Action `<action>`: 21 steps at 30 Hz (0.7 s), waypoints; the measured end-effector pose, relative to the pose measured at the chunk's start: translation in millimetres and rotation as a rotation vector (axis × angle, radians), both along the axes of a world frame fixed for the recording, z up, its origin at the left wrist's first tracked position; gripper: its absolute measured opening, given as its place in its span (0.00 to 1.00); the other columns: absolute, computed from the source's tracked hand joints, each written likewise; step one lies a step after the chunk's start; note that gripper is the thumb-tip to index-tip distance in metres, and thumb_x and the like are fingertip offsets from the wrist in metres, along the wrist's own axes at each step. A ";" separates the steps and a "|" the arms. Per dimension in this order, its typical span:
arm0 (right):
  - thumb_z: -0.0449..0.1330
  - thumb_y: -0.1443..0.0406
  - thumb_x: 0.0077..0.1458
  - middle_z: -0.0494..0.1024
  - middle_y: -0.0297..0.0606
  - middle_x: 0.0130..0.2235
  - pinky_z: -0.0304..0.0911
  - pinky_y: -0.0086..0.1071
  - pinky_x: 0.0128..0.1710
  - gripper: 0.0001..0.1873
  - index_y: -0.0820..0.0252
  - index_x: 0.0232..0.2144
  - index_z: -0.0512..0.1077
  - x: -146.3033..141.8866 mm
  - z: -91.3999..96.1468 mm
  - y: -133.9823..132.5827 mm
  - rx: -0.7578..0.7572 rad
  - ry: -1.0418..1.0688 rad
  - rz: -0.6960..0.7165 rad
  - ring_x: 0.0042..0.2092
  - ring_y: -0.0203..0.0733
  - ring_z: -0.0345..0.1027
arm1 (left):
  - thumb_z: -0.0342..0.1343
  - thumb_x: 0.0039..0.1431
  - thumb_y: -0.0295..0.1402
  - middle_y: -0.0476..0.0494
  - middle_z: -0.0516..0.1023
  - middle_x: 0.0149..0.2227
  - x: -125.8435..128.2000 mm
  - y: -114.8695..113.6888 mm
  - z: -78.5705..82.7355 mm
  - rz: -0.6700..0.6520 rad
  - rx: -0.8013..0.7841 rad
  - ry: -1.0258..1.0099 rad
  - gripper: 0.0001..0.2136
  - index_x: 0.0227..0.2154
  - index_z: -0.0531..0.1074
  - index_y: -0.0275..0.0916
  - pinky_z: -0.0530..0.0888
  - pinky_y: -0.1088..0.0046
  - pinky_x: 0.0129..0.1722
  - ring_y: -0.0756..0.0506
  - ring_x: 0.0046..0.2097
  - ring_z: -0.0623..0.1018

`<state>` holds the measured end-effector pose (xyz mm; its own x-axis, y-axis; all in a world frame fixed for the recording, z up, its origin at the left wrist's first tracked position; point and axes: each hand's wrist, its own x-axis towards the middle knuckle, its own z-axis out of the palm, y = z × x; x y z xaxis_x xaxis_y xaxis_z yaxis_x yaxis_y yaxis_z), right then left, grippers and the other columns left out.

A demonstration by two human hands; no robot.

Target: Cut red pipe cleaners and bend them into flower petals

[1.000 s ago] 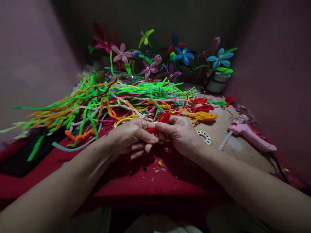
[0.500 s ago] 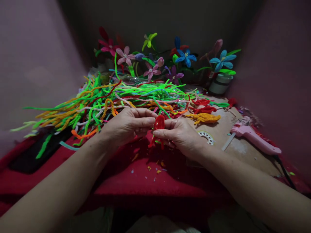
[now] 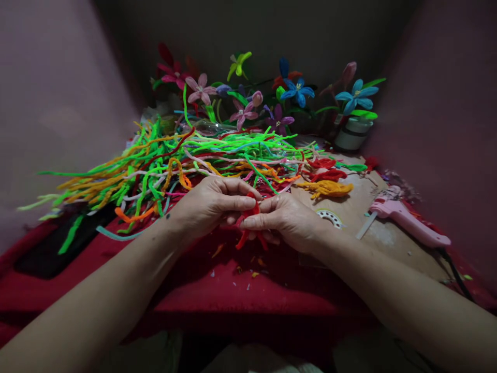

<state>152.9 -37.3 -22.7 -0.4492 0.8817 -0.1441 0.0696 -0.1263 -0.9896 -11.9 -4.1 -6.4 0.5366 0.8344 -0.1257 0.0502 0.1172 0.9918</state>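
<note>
Between my two hands is a red pipe-cleaner piece point(image 3: 252, 209), with loose red ends hanging below the fingers. My left hand point(image 3: 219, 199) pinches its upper part between thumb and fingers. From the right, my right hand point(image 3: 281, 217) presses its thumb across the lower part, fingers curled behind. The fingers hide much of the piece's shape. Both hands are held above the front of a red cloth point(image 3: 248, 298), close to a heap of coloured pipe cleaners point(image 3: 233, 147).
A pink glue gun point(image 3: 407, 220) lies on a cardboard sheet point(image 3: 384, 238) at right, near a yellow pipe-cleaner bundle point(image 3: 328, 188) and a white tape ring point(image 3: 330, 218). Pipe-cleaner flowers point(image 3: 298, 93) stand behind, beside a grey jar point(image 3: 353, 134). A black flat object point(image 3: 46, 254) lies left.
The red piece has turned and dropped slightly between my hands, and its shiny face no longer shows. My left fingers now reach further over its top.
</note>
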 end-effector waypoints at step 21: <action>0.60 0.63 0.47 0.68 0.32 0.17 0.44 0.25 0.15 0.11 0.65 0.19 0.72 0.0 -0.3 1.3 0.007 0.055 -0.098 0.16 0.26 0.51 | 0.59 0.50 0.36 0.56 0.59 0.14 1.9 -2.8 0.3 0.066 -0.061 -0.028 0.10 0.20 0.66 0.37 0.52 0.81 0.15 0.58 0.15 0.55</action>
<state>152.9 -36.0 -23.1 -0.3680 0.9226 -0.1157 0.0030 -0.1232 -0.9924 -9.9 -6.9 -6.1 0.4848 0.8593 -0.1628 0.0129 0.1791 0.9837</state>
